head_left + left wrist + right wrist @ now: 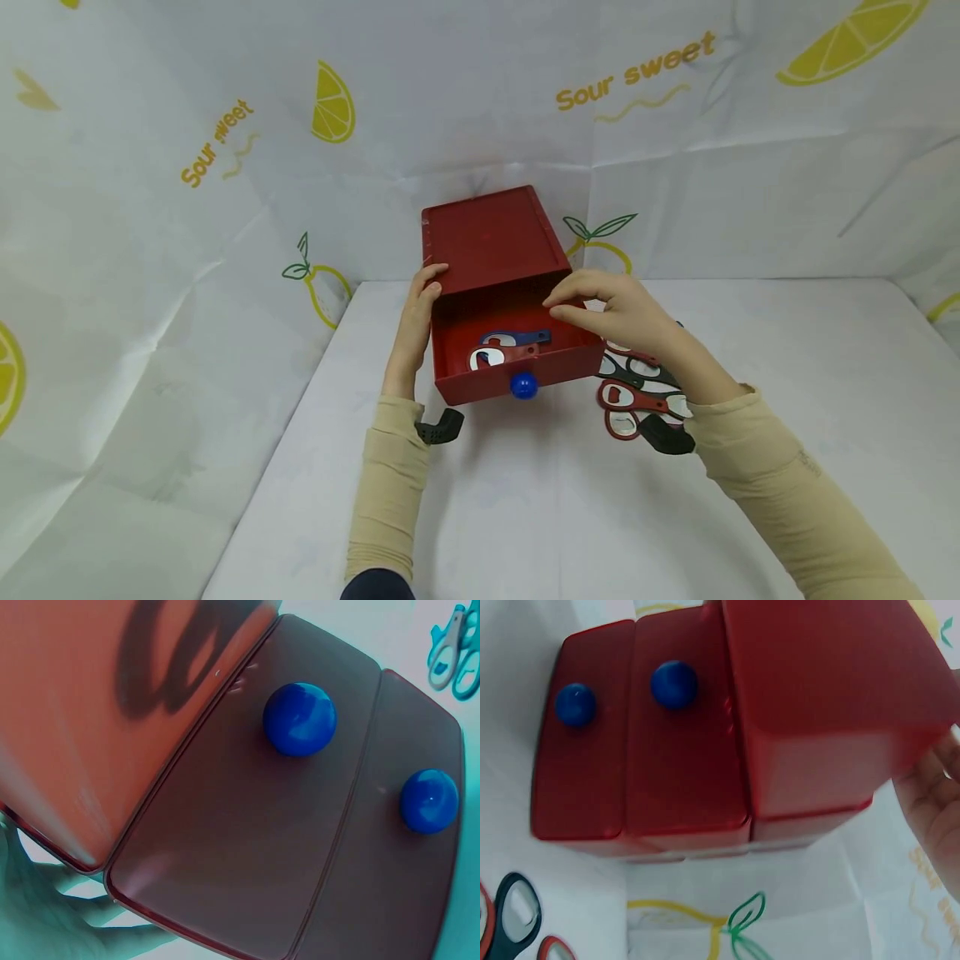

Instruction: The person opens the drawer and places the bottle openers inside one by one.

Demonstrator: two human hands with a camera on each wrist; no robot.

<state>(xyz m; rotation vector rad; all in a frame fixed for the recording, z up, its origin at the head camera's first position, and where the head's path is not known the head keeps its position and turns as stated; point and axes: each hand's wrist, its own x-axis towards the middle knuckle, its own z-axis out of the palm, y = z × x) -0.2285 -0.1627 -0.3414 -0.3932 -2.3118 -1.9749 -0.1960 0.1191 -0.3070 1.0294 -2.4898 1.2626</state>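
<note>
A red drawer box stands against the backdrop with its top drawer pulled out. Inside that drawer lie a blue bottle opener and a red bottle opener, both flat with a looped end. My left hand rests along the box's left side, fingers mostly straight against it in the left wrist view. Over the drawer's right rim hangs my right hand, its thumb and forefinger slightly bent, with nothing visible between them. In the right wrist view that hand's fingers are hidden.
Several bottle openers, red and black, lie in a pile right of the drawer, partly under my right forearm. Two closed drawers with blue knobs sit below the pulled-out one. A white cloth with lemon prints hangs behind.
</note>
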